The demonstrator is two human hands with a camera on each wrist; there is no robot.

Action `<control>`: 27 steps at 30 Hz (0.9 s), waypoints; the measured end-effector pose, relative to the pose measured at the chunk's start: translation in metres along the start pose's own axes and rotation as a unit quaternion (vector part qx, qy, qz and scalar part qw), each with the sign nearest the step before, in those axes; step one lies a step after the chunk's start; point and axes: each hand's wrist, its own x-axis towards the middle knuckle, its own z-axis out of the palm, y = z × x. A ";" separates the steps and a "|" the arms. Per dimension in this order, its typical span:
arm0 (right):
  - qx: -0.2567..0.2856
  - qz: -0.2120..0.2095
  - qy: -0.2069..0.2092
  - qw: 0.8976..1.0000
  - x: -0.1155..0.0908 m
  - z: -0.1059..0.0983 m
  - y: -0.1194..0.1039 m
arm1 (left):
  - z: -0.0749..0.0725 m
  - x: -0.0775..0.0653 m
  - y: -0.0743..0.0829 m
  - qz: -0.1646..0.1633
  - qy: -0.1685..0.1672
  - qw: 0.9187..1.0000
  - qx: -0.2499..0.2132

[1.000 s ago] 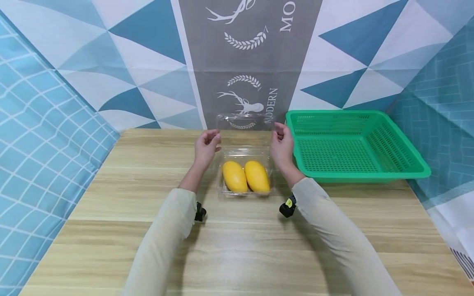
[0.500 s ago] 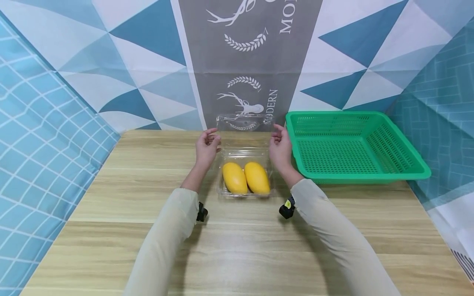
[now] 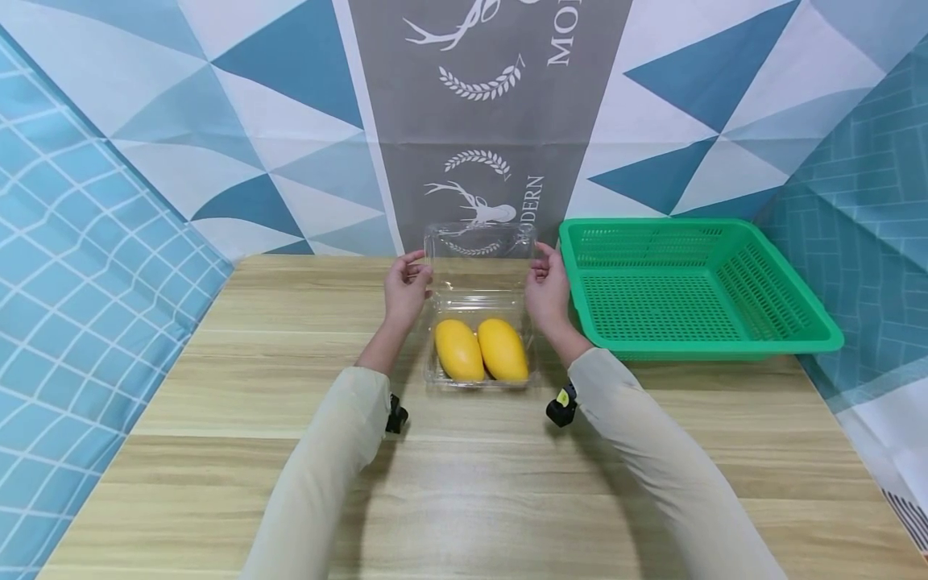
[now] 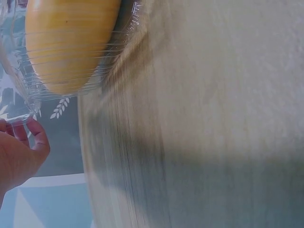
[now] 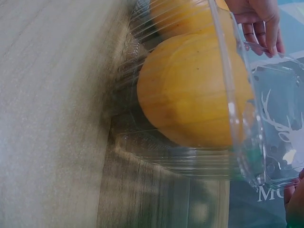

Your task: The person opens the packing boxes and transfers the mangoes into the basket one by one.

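Observation:
Two yellow mangoes, a left one [image 3: 459,350] and a right one [image 3: 503,350], lie side by side in a clear plastic clamshell container [image 3: 480,383] on the table. Its hinged lid [image 3: 478,278] is raised at the back, away from the fruit. My left hand [image 3: 406,290] pinches the lid's left edge between thumb and fingers, as the left wrist view also shows. On the opposite side, my right hand [image 3: 548,290] holds the lid's right edge with curled fingers. In the right wrist view, that hand [image 5: 295,202] is mostly cut off at the frame's edge.
A green perforated plastic basket [image 3: 660,302] stands to the right, close beside my right hand. The wood-grain table [image 3: 464,499] stretches in front of the container. Patterned cloth [image 3: 474,121] hangs behind it and along both sides.
My right hand has shifted slightly left along with the lid's edge. The lid stays raised, and the mangoes and basket keep their places.

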 end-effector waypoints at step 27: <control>-0.049 0.029 -0.024 0.998 0.000 0.000 0.009 | 0.001 0.004 -0.011 -0.015 -0.006 1.000 0.002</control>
